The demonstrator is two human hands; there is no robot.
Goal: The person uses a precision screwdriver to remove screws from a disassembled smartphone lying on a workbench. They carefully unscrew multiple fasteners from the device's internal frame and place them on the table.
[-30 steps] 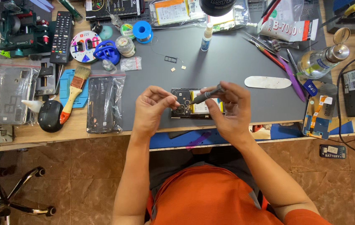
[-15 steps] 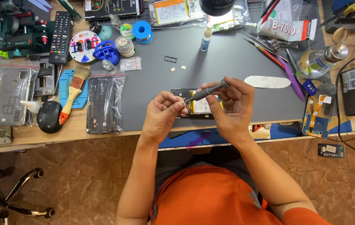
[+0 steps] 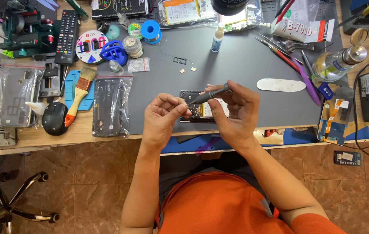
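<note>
Two hands, head view: both over opened phone (image 3: 202,106) on grey worktop (image 3: 236,65).
R hand (image 3: 232,110): grip closed on screwdriver (image 3: 212,93), tip toward L fingertips.
L hand (image 3: 165,115): pinched narrow; contents too small to tell.
Handling: phone light, fragile; prob. hold by edges.

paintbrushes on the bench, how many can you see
1. A paintbrush with a wooden handle and red tip lies on the blue mat at the left, beside the bagged phone. Clutter may hide others.
</note>
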